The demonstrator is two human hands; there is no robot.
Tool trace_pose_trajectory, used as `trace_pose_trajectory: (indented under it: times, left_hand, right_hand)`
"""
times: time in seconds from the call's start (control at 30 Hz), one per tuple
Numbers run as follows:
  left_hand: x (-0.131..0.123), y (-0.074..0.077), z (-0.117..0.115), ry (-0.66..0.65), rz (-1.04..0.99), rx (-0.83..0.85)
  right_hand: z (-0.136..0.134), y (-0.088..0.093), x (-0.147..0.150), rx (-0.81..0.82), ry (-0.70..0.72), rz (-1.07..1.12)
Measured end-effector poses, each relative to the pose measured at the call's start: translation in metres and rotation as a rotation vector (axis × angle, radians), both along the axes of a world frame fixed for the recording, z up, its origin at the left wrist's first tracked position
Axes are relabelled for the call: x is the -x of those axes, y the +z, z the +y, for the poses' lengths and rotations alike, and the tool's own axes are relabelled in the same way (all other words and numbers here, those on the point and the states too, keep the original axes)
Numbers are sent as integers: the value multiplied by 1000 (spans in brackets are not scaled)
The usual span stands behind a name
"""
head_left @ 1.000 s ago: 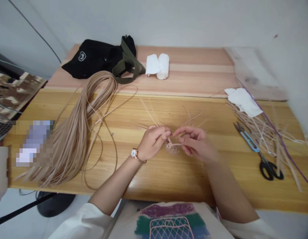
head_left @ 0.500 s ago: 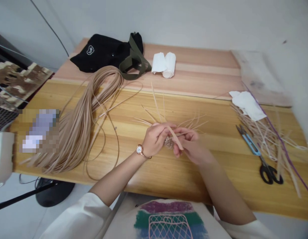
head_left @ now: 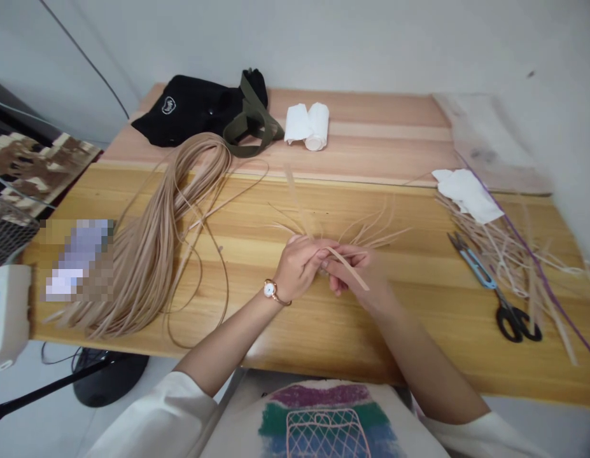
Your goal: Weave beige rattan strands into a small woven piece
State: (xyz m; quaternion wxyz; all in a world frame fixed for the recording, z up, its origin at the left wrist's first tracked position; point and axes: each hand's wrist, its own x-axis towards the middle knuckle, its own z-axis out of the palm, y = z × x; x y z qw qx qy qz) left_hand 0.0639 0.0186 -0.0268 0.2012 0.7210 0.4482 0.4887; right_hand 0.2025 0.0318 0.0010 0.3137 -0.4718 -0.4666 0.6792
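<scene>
My left hand [head_left: 302, 262], with a watch at the wrist, is closed on a small woven piece of tan strips, mostly hidden by my fingers. Close against it on the right, my right hand [head_left: 356, 275] is closed on the same woven piece. One flat tan strip [head_left: 349, 268] runs out between the hands over my right fingers. Thin loose strip ends [head_left: 371, 234] fan out beyond both hands.
A large bundle of tan strips [head_left: 151, 254] lies left. Blue-and-black scissors [head_left: 485, 280], cut strips [head_left: 517, 254] and a tissue [head_left: 469, 194] lie right. Behind are a black bag [head_left: 194, 108] and a white roll [head_left: 317, 127]; a blurred phone [head_left: 79, 254] lies far left.
The flat strip between my hands now reaches further right. My hands have drawn closer over the woven piece, hiding more of it. The whole view has shifted slightly.
</scene>
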Motion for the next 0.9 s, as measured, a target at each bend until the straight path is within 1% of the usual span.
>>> trace_pose_trajectory:
  times: [0.17,0.3,0.37,0.43,0.53,0.6,0.63,0.67,0.73,0.77,0.8,0.83,0.9]
  left_hand:
    - [0,3,2,-2,31,109]
    - [-1,5,2,89,17,202]
    - [-2,5,2,122,-23,241]
    - [-2,5,3,122,-71,283]
    - [3,3,9,110,-173,334]
    - [7,1,13,149,-271,352]
    - [10,1,15,206,-307,336]
    - [12,0,17,290,-318,291]
    - [15,0,17,483,-252,118]
    - [15,1,16,546,-181,12]
    - [15,3,14,561,-101,-82]
    - [14,5,12,518,-19,-148]
    - [11,11,6,316,123,-196]
  right_hand:
    - [1,0,0,-43,60,-43]
    - [3,1,-2,-22,121,-72]
    - [4,2,-2,-21,140,-86]
    - [4,2,-2,-38,148,-100]
    - [6,-1,-4,-107,142,-92]
    - [10,-4,-7,-161,127,-74]
    - [12,-5,-8,-187,115,-73]
    - [13,-6,-10,-216,100,-82]
    - [16,-7,-13,-286,60,-139]
    - [18,-7,-15,-328,40,-188]
    - [18,-6,-16,-375,24,-245]
    - [18,-5,-17,-421,15,-306]
    - [18,-2,-19,-511,25,-424]
